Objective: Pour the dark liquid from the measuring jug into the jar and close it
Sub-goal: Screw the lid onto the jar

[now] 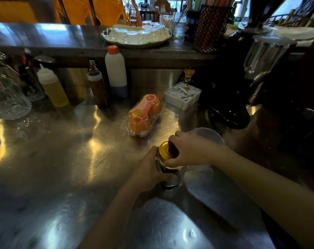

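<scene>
A glass jar (172, 177) holding dark liquid stands on the steel counter (71, 168), just right of centre. My left hand (150, 169) is wrapped around the jar's left side. A gold lid (164, 148) sits on the jar's mouth, and my right hand (190, 149) grips it from the right with fingers curled over its edge. The clear plastic measuring jug (209, 136) stands upright right behind my right hand; its inside looks empty, and its lower part is hidden.
A clear pack of oranges (144, 115) lies behind the jar. Squeeze bottles (53, 87) and a white bottle (115, 71) line the back wall. A white sachet box (183, 96) and a dark machine (242, 78) stand at right. Glassware (7, 97) is at left.
</scene>
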Action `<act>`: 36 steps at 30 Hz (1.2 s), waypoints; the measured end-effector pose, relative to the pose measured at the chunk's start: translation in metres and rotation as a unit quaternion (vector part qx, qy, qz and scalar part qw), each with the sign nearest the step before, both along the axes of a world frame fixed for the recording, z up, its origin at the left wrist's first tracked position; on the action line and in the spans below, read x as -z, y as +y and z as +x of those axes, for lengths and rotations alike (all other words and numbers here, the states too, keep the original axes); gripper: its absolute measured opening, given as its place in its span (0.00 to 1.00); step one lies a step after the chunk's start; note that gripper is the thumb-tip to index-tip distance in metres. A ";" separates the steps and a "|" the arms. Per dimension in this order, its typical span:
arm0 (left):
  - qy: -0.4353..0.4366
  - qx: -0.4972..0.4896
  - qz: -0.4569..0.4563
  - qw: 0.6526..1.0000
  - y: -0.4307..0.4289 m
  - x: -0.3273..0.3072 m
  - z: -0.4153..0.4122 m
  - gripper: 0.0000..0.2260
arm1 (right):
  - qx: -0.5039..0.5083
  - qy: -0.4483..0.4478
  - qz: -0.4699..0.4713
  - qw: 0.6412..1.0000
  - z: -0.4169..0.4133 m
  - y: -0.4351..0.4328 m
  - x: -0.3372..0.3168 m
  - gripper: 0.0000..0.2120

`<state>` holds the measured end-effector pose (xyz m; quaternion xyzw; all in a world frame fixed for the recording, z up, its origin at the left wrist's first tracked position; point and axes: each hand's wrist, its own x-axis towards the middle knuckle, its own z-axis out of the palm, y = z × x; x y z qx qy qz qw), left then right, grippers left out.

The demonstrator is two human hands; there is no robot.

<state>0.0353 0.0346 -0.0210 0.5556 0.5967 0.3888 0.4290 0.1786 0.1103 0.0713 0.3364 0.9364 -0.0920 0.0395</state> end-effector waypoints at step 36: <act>0.061 0.045 -0.007 0.997 0.006 -0.002 -0.006 0.40 | -0.162 -0.095 -0.090 0.978 -0.005 0.018 -0.024 0.34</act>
